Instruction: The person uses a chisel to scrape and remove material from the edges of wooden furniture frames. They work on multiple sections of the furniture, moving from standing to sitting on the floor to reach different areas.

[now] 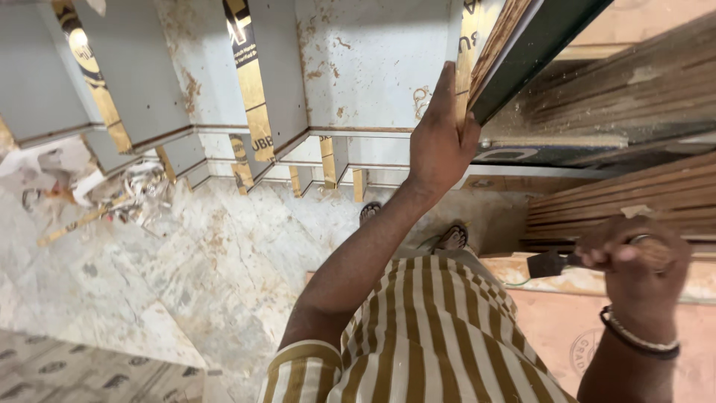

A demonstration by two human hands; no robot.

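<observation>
My left hand (441, 138) reaches forward and grips the edge of an upright laminated board (373, 67), pale grey with brown stains, thumb on one side and fingers around the edge. My right hand (634, 261) is fisted around a wooden handle of a hammer, whose dark metal head (547, 263) sticks out to the left. A bracelet sits on that wrist. My striped brown-and-white shirt (432, 336) fills the bottom middle.
Several grey boards (142, 75) lean in a row against the wall at left. A stack of plywood sheets (634, 97) lies at right. Marble floor (186, 261) below carries paper scraps and debris (127, 194). My sandalled feet (451, 237) show beneath.
</observation>
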